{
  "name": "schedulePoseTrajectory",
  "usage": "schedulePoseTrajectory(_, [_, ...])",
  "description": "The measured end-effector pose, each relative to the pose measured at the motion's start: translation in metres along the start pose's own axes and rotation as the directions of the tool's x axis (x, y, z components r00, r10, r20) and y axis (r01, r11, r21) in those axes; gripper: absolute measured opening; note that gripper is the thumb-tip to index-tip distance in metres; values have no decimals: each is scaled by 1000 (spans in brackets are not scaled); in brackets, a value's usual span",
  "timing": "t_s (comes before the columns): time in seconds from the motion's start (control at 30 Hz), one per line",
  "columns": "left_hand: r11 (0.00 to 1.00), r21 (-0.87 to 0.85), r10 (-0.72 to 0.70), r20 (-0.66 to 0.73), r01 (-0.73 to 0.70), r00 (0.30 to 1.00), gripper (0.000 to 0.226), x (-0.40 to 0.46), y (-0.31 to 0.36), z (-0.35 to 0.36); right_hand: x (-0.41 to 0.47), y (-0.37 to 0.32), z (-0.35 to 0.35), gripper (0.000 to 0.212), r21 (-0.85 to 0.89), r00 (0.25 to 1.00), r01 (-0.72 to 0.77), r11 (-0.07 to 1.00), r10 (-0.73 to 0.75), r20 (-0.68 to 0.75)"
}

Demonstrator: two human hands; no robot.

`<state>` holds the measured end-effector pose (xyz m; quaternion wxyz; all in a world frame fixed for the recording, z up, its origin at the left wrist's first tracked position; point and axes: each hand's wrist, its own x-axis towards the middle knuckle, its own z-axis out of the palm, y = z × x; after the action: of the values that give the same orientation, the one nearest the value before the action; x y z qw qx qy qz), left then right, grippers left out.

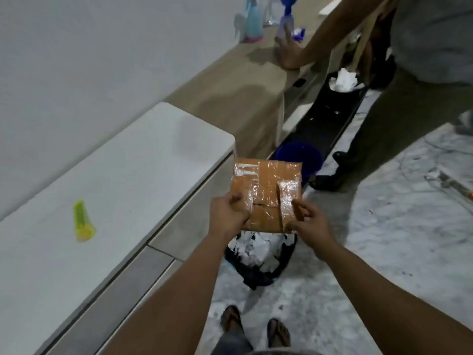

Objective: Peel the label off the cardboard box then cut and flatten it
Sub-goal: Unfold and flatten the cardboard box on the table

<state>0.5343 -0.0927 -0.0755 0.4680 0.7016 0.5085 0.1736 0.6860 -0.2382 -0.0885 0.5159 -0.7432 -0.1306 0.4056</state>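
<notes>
Behind hands point(230, 213), box point(266, 185) edge

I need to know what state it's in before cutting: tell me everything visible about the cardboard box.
The cardboard box is small, flat and brown, wrapped in shiny clear tape, with one taped strip lifted. It is held in the air above a bin of white scraps. The left hand grips its lower left edge; the right hand pinches its lower right corner.

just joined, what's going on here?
A person holds a taped cardboard box in both hands over a bin of crumpled paper. The left hand grips its left edge; the right hand pinches a strip of tape near its right edge. A yellow-green cutter lies on the white counter, untouched.
</notes>
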Motion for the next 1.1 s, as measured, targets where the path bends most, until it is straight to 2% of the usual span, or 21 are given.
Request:
schedulePoseTrajectory(0.2, [988,61,-153,197,143,969,54,4,-60,67,2,79,-21,68,-75,978,-184,980,175,-112])
schedulePoseTrajectory(0.37, [953,128,-300,309,273,902,57,21,-149,110,31,166,-2,68,-140,935,-352,926,342,-88])
schedulePoseTrajectory(0.53, [935,222,-341,352,276,872,47,63,-247,143,90,252,37,54,-225,923,-381,897,381,-44])
schedulePoseTrajectory(0.63, [927,270,-344,327,262,880,36,100,-308,170,141,305,68,47,-336,919,-378,863,393,-25])
schedulePoseTrajectory(0.7, [908,371,-321,314,196,894,29,125,-353,190,177,340,87,54,-460,920,-356,813,391,-22])
schedulePoseTrajectory(0.8, [848,528,-250,339,36,907,37,154,-411,222,221,367,113,68,-645,900,-347,681,435,-25])
schedulePoseTrajectory(0.9, [699,683,-193,464,-211,864,36,169,-451,253,254,407,130,76,-777,867,-310,547,498,6])
schedulePoseTrajectory(1.0, [612,739,-226,506,-283,833,31,177,-484,282,276,452,140,66,-855,883,-226,466,469,23])
schedulePoseTrajectory(1.1, [514,765,-182,539,-388,822,31,184,-495,294,290,467,147,64,-904,894,-178,388,447,16])
